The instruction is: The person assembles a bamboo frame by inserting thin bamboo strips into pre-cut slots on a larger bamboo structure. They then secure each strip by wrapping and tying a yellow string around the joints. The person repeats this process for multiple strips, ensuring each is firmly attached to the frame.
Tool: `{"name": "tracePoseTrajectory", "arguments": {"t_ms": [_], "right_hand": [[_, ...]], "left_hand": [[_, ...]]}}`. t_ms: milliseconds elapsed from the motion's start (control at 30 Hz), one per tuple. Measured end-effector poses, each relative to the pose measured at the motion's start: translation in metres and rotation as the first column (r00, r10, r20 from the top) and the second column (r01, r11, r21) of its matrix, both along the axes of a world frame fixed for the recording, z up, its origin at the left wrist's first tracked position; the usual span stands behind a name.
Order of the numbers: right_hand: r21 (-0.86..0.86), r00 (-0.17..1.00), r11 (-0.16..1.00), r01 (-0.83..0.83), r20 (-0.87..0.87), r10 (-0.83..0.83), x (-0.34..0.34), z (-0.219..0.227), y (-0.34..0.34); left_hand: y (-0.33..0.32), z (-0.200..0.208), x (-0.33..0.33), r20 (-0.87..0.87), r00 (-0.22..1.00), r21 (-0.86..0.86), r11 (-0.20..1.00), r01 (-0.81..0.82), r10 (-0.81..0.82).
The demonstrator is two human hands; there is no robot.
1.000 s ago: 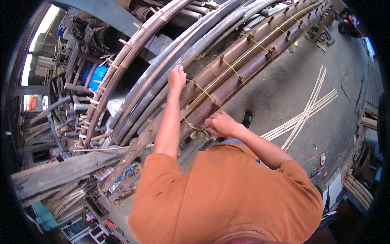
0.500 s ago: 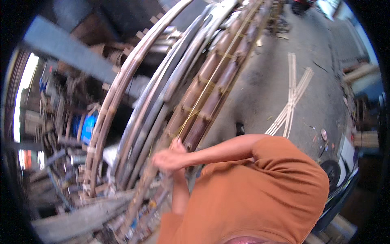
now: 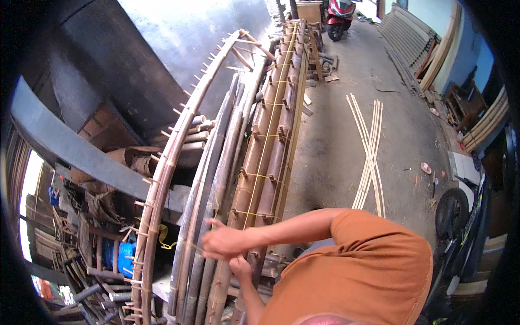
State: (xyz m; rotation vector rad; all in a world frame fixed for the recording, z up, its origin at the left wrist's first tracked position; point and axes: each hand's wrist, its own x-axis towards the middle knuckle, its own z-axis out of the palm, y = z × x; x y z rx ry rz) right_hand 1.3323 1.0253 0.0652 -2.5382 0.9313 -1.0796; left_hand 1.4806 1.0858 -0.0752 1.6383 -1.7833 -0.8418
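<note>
My right hand [image 3: 226,242] reaches across from the right, its index finger sticking out and the other fingers curled. A yellow string [image 3: 169,247] runs from these curled fingers to a loose, looping end at the left. Just below, my left hand [image 3: 241,267] is closed against the near end of a long bamboo pole [image 3: 262,143]; what it grips is hidden. A second bamboo pole [image 3: 274,162] lies alongside to the right. Short upright pegs stand along both poles, and yellow string crosses them at intervals and runs lengthwise between them.
To the left are grey bamboo poles [image 3: 219,176] and a bent bamboo frame [image 3: 172,142] with protruding pegs. Crossed pale strips [image 3: 371,154] lie on the concrete floor at right. A red motorcycle [image 3: 340,15] stands far back; a black wheel [image 3: 454,210] is near right.
The head view has shifted and grown sharper, showing more of the poles' far end. My right hand's index finger now extends, and a loose string end shows to its left.
</note>
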Motion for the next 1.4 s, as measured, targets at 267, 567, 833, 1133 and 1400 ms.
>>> {"name": "tracePoseTrajectory", "arguments": {"t_ms": [267,567,833,1133,1400], "right_hand": [[0.066,0.930,0.979,-0.193,0.331,0.161,-0.049,0.079,0.082],[0.340,0.953,0.937,0.078,0.249,-0.170,-0.099,0.053,0.175],[0.890,0.980,0.409,-0.200,0.182,0.082,-0.104,-0.073,0.196],[0.878,1.000,0.478,-0.018,0.027,-0.013,-0.088,-0.192,0.178],[0.909,0.998,0.415,0.050,-0.026,-0.065,-0.095,-0.157,0.192]], "left_hand": [[-0.005,-0.009,0.012,-0.249,0.968,0.070,0.997,-0.015,0.032],[0.014,-0.023,-0.002,-0.192,0.981,-0.002,1.000,0.000,-0.001],[0.010,0.000,-0.009,-0.114,0.990,-0.028,0.996,-0.086,0.082],[-0.001,-0.008,-0.003,-0.038,0.996,-0.164,0.983,-0.081,0.076],[-0.135,0.008,0.009,0.308,0.939,-0.376,0.926,-0.027,0.153]]}}
